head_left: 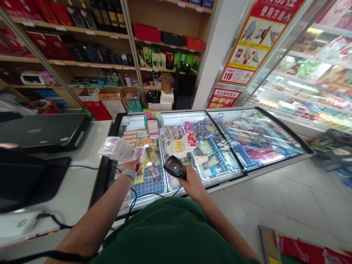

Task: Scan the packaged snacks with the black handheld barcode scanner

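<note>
My right hand (190, 180) is closed round the handle of a black barcode scanner (175, 167), held above the glass-topped freezer (233, 176). My left hand (132, 167), with a watch on the wrist, is at a small pale purple-labelled pack (139, 154) lying on the glass; its fingers are at the pack's lower edge. Left of it a row of similar white packs (117, 147) rests by the freezer's left edge. Farther right on the glass are yellow-labelled packs (176, 147) and red-labelled packs (190, 140). The scanner's black cable loops between my arms.
A white counter (85, 161) with dark electronic equipment (44, 128) adjoins the freezer at left. Behind stand shelves of goods and open cartons (111, 102). A colourful item (150, 116) sits at the freezer's back edge. Refrigerated shelves (316, 80) are at right.
</note>
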Motion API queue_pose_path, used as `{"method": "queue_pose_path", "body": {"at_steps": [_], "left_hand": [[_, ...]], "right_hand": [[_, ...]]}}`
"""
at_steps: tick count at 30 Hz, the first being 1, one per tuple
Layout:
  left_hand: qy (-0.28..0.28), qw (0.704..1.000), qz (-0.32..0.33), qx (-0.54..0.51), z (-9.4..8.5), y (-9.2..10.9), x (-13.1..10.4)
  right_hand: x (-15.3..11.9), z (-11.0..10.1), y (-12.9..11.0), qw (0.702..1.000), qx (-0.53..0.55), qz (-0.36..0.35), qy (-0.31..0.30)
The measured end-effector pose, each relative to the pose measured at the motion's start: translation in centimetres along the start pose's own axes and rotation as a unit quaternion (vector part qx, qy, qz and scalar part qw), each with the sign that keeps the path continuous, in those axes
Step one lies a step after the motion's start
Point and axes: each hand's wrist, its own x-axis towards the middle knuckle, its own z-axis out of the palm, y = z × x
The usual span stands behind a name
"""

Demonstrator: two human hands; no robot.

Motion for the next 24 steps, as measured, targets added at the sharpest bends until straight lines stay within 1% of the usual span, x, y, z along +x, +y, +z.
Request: {"method": "queue_pose_path", "body": {"at_steps": [3,5,8,11,15,19,22,24], "left_hand": [[-0.009,0.999,-0.031,0.027,0.0,-0.2,-0.6],[-0.019,0.998,-0.037,0.045,0.2,-0.4,-1.2],[-0.052,0.996,-0.025,0.072,0.7,-0.8,-2.2],[-0.1,0.99,0.008,0.097,1.7,-1.1,-3.3],[-0.175,0.972,0.058,0.144,3.7,-0.9,-4.7],[-0.229,0.946,0.105,0.205,6.2,-0.6,-6.7],[-0.253,0.924,0.128,0.255,8.3,-0.6,-8.3],[-0.248,0.913,0.145,0.289,9.6,-0.8,-9.2]], "right_hand": [[0.0,-0.2,0.1,1.0,-0.001,0.002,-0.003],[0.0,-0.4,0.2,1.0,0.003,0.0,-0.001],[-0.2,-0.5,0.7,1.0,0.003,0.001,0.006],[-0.6,-0.7,1.4,1.0,-0.005,0.015,0.018],[-1.2,-1.1,2.6,0.999,-0.005,0.031,0.044],[-1.8,-1.6,4.3,0.995,0.016,0.042,0.088],[-2.2,-2.1,5.4,0.991,0.02,0.066,0.115],[-2.5,-2.5,5.9,0.988,0.019,0.085,0.127]]}}
